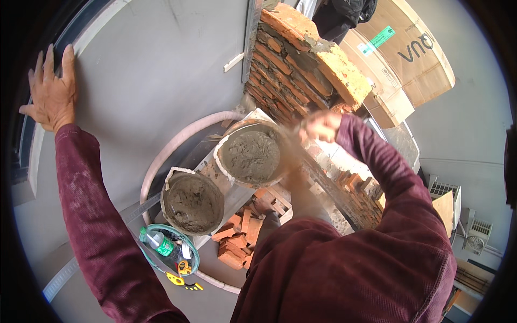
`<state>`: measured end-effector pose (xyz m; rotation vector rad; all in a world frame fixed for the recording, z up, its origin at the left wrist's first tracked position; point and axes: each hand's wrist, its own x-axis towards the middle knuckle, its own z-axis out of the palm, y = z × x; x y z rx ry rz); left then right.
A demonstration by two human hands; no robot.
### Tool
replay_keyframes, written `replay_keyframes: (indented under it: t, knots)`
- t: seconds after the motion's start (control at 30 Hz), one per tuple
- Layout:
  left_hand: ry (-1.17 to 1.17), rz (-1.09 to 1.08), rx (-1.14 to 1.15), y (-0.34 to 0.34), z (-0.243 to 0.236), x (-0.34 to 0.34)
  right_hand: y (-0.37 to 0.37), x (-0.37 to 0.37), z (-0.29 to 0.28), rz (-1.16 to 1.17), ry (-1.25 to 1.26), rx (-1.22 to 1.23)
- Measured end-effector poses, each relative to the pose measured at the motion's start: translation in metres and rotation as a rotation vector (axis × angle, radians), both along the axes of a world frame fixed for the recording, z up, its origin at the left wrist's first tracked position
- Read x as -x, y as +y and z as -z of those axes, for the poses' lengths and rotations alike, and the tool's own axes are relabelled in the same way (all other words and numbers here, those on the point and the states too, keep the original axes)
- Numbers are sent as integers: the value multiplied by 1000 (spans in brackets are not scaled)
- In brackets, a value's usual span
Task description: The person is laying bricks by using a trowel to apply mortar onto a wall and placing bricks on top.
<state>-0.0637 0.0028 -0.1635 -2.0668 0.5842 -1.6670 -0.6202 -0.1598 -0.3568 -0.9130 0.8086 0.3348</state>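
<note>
My left hand (51, 89) lies spread against the grey wall (134, 59) beside a dark window frame, fingers apart. My right hand (320, 128), smeared by motion, is curled beside the rough brickwork (280, 64) with mortar joints, right of the buckets; whatever it grips is too blurred to make out. Below my hands, two buckets of wet grey mortar, one (250, 153) higher in the view and one (191, 204) lower left, rest on a board (209, 167). Loose red bricks (232, 242) are piled beside the lower bucket.
A teal basin (191, 245) holds a bottle (159, 242) and tape measure; yellow tools (177, 280) lie beside it. A pale hose (169, 140) loops around the buckets. Cardboard (409, 64) and dark fabric (339, 19) are upper right, air-conditioner units (474, 237) far right, more brickwork (355, 188) right.
</note>
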Motion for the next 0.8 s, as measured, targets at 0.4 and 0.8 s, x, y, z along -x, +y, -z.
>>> replay_keyframes:
  t: [0.4, 0.8]
  knots:
    - [181, 245, 122, 7, -6, 8, 21, -33, 66, 107, 521, 1224]
    - [204, 380, 163, 18, -11, 2, -15, -64, 41, 341, 441, 1432]
